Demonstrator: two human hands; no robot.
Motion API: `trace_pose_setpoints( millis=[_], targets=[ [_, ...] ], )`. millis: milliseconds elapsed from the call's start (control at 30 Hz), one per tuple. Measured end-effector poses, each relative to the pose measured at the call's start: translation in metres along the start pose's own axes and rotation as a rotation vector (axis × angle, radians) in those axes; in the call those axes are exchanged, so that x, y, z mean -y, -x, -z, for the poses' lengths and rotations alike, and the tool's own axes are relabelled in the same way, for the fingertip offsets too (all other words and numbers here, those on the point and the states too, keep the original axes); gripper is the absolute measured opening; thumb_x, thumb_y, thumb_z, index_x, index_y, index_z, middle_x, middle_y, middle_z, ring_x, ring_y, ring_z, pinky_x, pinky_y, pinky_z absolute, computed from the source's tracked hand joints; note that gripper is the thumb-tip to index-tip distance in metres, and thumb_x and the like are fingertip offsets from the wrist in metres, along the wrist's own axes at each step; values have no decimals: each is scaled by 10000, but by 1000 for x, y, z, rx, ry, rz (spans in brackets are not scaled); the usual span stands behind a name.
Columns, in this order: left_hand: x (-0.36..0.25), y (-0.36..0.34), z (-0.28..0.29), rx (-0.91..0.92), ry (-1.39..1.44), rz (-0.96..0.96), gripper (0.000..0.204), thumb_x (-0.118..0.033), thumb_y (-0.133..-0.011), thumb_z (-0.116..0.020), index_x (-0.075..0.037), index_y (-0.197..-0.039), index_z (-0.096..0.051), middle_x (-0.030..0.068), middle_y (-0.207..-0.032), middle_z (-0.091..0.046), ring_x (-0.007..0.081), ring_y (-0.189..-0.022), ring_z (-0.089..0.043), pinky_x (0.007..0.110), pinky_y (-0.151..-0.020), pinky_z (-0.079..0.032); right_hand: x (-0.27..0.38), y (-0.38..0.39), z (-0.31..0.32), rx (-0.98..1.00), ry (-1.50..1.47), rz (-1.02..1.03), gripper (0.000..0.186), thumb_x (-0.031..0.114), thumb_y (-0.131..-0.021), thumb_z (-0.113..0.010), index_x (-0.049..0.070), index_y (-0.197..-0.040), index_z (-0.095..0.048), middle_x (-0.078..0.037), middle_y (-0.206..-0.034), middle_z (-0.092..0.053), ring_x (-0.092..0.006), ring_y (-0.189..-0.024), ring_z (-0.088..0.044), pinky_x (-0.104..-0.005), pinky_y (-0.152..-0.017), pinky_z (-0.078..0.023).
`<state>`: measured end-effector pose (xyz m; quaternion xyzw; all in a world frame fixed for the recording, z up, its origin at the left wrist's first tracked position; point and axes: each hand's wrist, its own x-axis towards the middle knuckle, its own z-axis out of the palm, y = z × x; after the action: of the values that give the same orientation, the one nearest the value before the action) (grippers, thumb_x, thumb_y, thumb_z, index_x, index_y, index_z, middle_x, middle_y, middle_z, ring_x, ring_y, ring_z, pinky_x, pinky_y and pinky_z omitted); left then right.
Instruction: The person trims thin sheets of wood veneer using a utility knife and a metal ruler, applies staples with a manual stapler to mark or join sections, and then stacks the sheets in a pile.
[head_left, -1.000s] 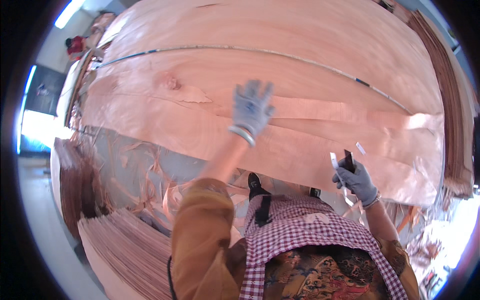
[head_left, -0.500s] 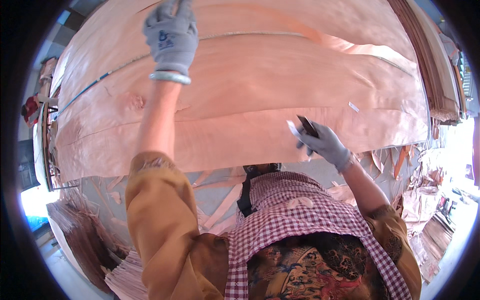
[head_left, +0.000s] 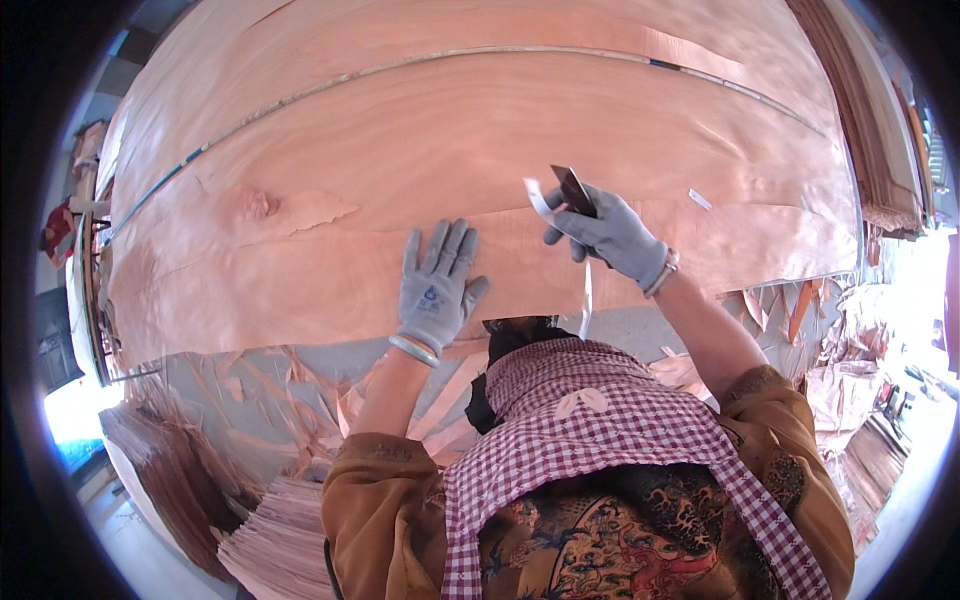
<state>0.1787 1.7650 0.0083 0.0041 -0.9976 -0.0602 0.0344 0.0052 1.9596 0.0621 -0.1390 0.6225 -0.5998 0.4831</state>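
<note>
Thin pinkish wood veneer (head_left: 390,140) covers the broad work surface in front of me. My left hand (head_left: 430,285), in a grey glove, lies palm down near the veneer's front edge, fingers spread. My right hand (head_left: 610,235), also gloved, is raised to the right, gripping a dark flat blade (head_left: 572,185) and a white paper strip (head_left: 535,200) whose tail hangs below the fingers. A small white strip (head_left: 700,197) lies right of that hand. A long narrow rod (head_left: 360,70) runs across the sheet's upper part, and a ragged torn patch (head_left: 320,208) shows on the left.
Stacked veneer (head_left: 845,90) borders the right, with more piles (head_left: 165,480) at lower left. Torn scraps (head_left: 800,310) and strips litter the grey floor (head_left: 250,390) below the edge. A person in red (head_left: 58,235) is at the far left.
My left hand has come down and back from the upper part of the sheet to near the front edge. My right hand, still holding blade and strip, has risen and moved leftward.
</note>
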Motion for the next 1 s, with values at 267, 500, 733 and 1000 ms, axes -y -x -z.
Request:
trace_pose_setpoints(
  millis=[267,500,733,1000],
  targets=[
    [-10,-19,-3,-60,98,4,513,-315,-845,-525,-51,-1280,-459,107,-1365,-416,263,-1293,-337,457,-1084,-213,-29,-36,0,-74,209,-162,161,93,-865,-554,9,-995,-508,-46,-735,-577,-89,-554,-551,-219,-461,-435],
    [-29,-55,-7,42,39,-85,483,-343,-862,-488,-145,-1300,-451,63,-1355,-433,223,-1258,-373,426,-1044,-258,-34,-29,0,-164,400,-143,260,220,-850,-616,0,-920,-500,-58,-687,-590,-115,-535,-569,-261,-477,-473],
    [-23,-56,-8,98,-23,-81,477,-327,-858,-496,-220,-1318,-431,18,-1356,-436,202,-1264,-370,437,-1024,-263,-33,8,-30,9,161,-203,203,167,-884,-569,-18,-957,-526,-78,-689,-609,-122,-529,-581,-250,-474,-477],
    [113,-34,8,-125,69,-207,383,-196,-779,-554,-142,-1158,-566,61,-1233,-532,227,-1151,-480,452,-978,-324,2,8,-96,-85,144,-162,210,147,-874,-582,-19,-996,-541,-82,-743,-624,-102,-552,-582,-219,-509,-468]
  ],
)
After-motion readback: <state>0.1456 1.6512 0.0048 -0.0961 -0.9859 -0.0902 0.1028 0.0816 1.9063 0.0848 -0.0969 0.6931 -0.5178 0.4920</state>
